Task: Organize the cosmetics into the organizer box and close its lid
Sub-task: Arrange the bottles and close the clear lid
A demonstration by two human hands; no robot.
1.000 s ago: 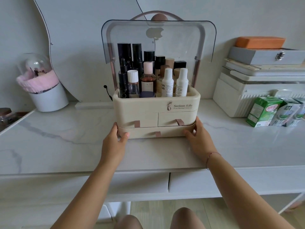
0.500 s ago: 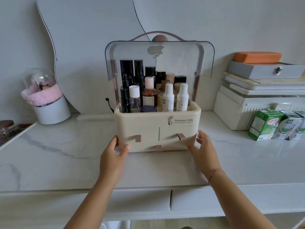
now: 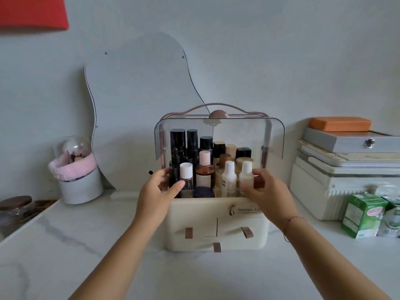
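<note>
The cream organizer box (image 3: 194,215) stands on the white marble counter (image 3: 65,256), its three drawers pushed in. Several cosmetic bottles (image 3: 229,178) stand upright in its top tray. Above them the transparent lid (image 3: 218,135) is swung up. My left hand (image 3: 155,193) is at the tray's left front corner, fingers reaching to the lid's lower left edge and thumb apart from them. My right hand (image 3: 270,191), blurred and with loosely curved fingers, is at the right front corner just under the lid's lower edge. I see no firm grip by either hand.
A wavy mirror (image 3: 138,100) leans on the wall behind the box. A white pot with a pink band (image 3: 78,180) and a jar (image 3: 15,208) stand at the left. Stacked boxes (image 3: 346,169) and green cartons (image 3: 363,215) stand at the right.
Both hands left the box's bottom corners and rose to the top tray, under the lid's lower edge. The camera tilted up. The box has not moved.
</note>
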